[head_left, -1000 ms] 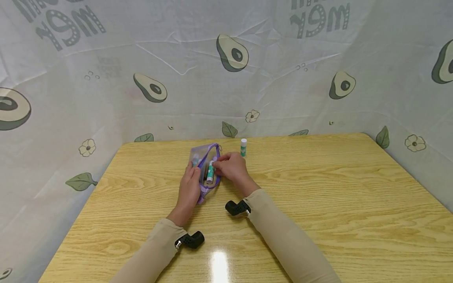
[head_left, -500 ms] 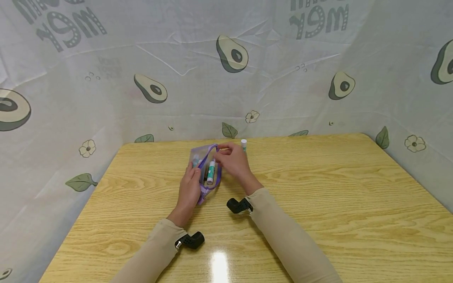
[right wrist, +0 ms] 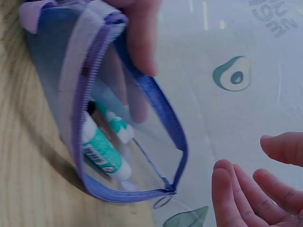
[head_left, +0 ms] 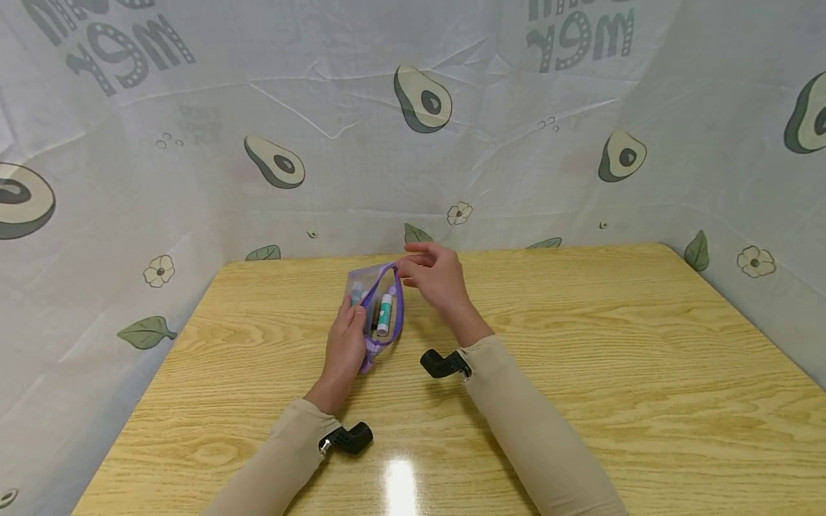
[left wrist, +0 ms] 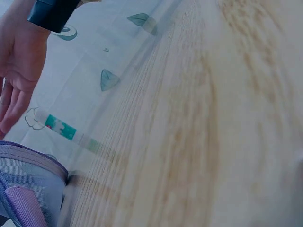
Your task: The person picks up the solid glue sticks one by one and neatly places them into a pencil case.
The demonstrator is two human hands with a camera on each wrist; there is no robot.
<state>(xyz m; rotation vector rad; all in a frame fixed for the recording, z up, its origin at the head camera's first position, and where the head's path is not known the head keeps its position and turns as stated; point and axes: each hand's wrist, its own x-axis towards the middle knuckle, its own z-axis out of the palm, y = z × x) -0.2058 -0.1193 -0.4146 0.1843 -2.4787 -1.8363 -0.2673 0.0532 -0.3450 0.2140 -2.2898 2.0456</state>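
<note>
My left hand (head_left: pixel 347 337) grips the near left side of a purple-trimmed mesh zipper pouch (head_left: pixel 397 315), whose mouth gapes toward the right. Inside lies a glue stick (head_left: pixel 384 315) with a teal label and white ends. A second glue stick (right wrist: pixel 116 124) lies beside it in the right wrist view. My right hand (head_left: pixel 439 279) hovers by the pouch's far end, thumb and fingers apart and holding nothing. Another glue stick (left wrist: pixel 60 126) stands upright on the table in the left wrist view; in the head view my right hand hides it.
The wooden table (head_left: pixel 581 373) runs back to a pale curtain (head_left: pixel 361 193) printed with avocados and leaves. Black wrist-worn camera mounts (head_left: pixel 351 437) jut out from both beige sleeves. A bright reflection lies near the table's front.
My right hand has drawn out of the pouch's mouth, leaving the teal glue stick inside, and moved up and right past the far end. My left hand keeps its place on the pouch.
</note>
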